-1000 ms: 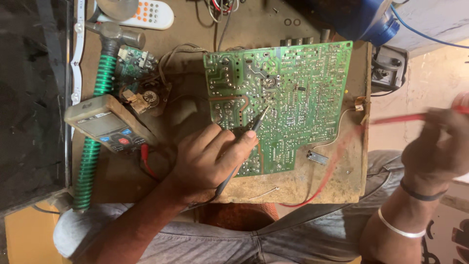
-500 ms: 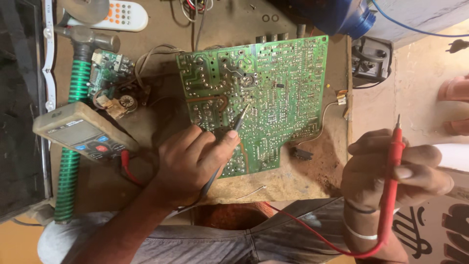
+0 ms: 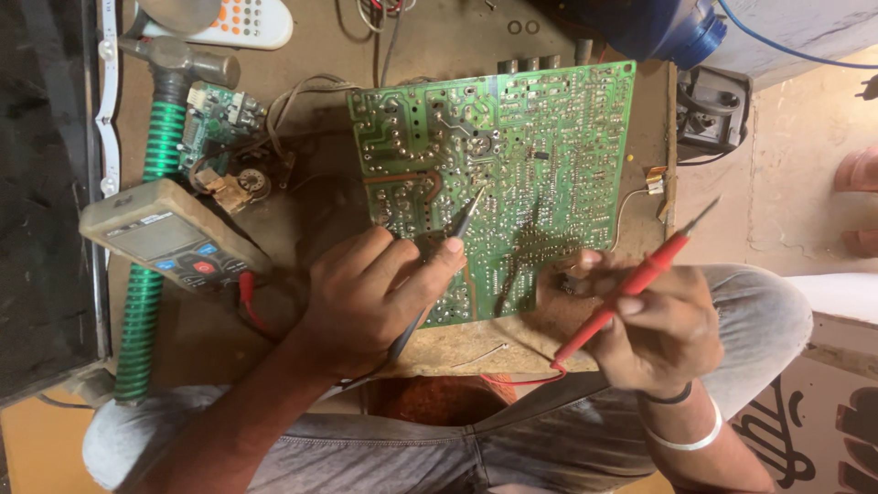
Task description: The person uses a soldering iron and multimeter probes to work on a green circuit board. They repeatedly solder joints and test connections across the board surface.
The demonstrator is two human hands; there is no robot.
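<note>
Brown workbench (image 3: 274,338) holds a green board (image 3: 521,155); left hand (image 3: 366,302) grips black probe (image 3: 457,233) touching it, right hand (image 3: 654,325) grips red probe (image 3: 640,279) off the board

The single head-worn camera is looking steeply down from close above the work table (image 3: 274,329), framing the person's lap at the near edge.

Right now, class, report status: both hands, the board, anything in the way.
Left hand holds black probe, tip on green circuit board. Right hand grips red probe, tip off the board. Multimeter lies left; nothing blocking.
</note>
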